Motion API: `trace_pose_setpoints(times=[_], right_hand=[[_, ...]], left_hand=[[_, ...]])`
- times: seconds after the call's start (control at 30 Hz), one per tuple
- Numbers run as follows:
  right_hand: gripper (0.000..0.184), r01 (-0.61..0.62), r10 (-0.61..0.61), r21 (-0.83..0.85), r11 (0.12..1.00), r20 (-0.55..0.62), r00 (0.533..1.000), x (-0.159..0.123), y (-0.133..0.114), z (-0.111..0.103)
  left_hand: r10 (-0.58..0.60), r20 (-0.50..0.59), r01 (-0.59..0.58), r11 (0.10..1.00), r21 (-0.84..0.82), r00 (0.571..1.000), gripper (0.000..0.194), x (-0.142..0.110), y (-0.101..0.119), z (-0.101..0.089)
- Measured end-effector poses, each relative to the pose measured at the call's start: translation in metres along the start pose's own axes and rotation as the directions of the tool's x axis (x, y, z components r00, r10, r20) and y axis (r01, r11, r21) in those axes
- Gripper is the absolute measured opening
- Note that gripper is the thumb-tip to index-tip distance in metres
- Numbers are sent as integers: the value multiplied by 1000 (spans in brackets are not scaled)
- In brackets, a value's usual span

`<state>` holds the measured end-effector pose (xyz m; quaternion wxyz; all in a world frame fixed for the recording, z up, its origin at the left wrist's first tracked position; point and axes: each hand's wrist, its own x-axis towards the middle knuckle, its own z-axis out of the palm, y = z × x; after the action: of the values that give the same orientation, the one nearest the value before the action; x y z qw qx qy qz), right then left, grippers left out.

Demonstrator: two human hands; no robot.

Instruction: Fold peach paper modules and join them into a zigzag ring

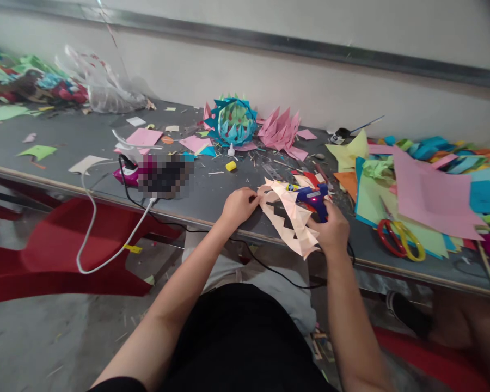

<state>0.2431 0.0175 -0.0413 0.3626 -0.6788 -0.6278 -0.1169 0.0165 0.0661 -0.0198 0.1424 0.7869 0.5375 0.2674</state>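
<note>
My left hand [240,207] is closed, pinching the left edge of a pale peach folded-paper piece [288,220] with jagged points and openings. Blue and lit by a small red light, a hot glue gun [310,194] has its handle in my right hand [334,226], whose fingers are wrapped round it. The paper piece lies between both hands at the table's front edge, touching or close to my right fingers; the exact contact is hidden. Beyond it stand a teal and green spiky paper ring [232,121] and a pink pointed paper piece [281,129].
On the right, red-and-yellow scissors [400,239] rest on coloured paper sheets [433,190]. A magenta power block [133,175] with white and black cables sits left, near a blurred-out patch. A yellow cap [231,166] lies mid-table. Red chairs [77,250] stand below; another person's leg shows lower right.
</note>
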Motion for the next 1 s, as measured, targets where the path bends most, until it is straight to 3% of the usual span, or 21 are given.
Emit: trace_pose_setpoints(times=[0.2, 0.4, 1.0], right_hand=[[48, 127, -134, 82, 989, 84, 987, -1, -2, -1], [43, 126, -134, 72, 989, 135, 982, -1, -1, -2], [39, 173, -174, 31, 984, 61, 983, 0, 3, 0]], left_hand=[[-8, 5, 8, 1000, -19, 1000, 21, 1, 0, 1], [-3, -8, 3, 1000, -26, 1000, 22, 2, -2, 3], [-5, 4, 5, 1000, -25, 1000, 21, 1, 1, 0]])
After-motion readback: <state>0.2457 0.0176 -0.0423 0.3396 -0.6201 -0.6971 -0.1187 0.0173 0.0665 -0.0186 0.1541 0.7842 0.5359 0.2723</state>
